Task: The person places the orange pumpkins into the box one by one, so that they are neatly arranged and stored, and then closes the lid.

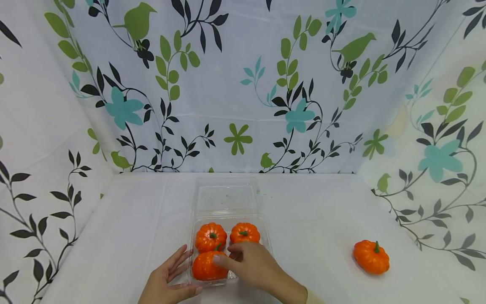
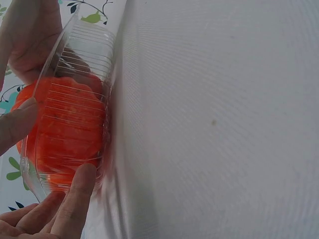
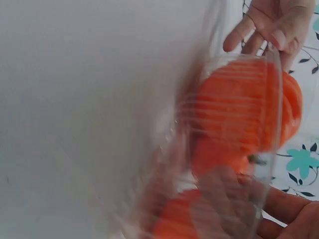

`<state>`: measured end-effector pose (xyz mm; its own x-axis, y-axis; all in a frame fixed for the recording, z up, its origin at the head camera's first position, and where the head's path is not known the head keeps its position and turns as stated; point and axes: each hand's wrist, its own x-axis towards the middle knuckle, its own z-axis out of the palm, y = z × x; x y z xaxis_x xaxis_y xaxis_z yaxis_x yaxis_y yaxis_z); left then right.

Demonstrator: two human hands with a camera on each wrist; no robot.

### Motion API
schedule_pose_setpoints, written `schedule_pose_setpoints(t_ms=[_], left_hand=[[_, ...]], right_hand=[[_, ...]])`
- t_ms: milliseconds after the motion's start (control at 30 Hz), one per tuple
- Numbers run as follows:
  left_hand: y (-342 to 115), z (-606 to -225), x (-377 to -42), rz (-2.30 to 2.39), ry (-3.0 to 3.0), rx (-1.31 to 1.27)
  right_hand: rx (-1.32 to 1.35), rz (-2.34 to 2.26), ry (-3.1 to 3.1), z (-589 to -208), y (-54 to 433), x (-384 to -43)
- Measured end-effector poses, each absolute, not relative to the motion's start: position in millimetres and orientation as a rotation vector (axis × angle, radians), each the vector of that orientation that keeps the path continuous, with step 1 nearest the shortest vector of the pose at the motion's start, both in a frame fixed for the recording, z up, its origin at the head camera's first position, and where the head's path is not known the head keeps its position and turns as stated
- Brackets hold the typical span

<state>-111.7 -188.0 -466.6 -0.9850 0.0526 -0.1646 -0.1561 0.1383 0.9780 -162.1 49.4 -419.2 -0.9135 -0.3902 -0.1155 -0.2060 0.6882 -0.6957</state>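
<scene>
Low and left of centre in the head view, my left hand (image 1: 165,280) rests with its fingers spread and fairly straight beside the left wall and near corner of a clear container (image 1: 265,236). Pressed too hard, the thin plastic could buckle, or the whole thing could skid to the right. Next along, the front pumpkin (image 1: 205,268) sits in the container's near left part, tipped, its stem leaning to the back; I judge it badly seated, so it could roll right if unsupported. It crowds the back-left pumpkin (image 1: 206,238), and a shove could push that one up. Above them the lid (image 1: 226,196) lies folded back, and a tug at the hinge could swing it forward. Right of centre is the back-right pumpkin (image 1: 244,230), which the knuckles of my right hand (image 1: 256,266) could knock. That hand's fingers are bent, its thumb against the front pumpkin; whether it truly grips, I cannot tell. At the lower right, a lone pumpkin (image 1: 371,257) lies tilted on the white table (image 1: 315,219); a careless swing of my sleeve (image 1: 313,298) could set it rolling.
</scene>
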Motion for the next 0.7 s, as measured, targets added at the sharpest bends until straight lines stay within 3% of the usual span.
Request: schedule_pose_setpoints(t_ms=[400, 700], left_hand=[[-186, -467, -113, 1.922, 2.27, -0.158], [-185, -464, -113, 1.899, 2.265, -0.189]], right_hand=[[-0.799, -1.458, 2.53, -407, 86, -167], [-0.95, -1.193, 2.923, -402, 123, -172]])
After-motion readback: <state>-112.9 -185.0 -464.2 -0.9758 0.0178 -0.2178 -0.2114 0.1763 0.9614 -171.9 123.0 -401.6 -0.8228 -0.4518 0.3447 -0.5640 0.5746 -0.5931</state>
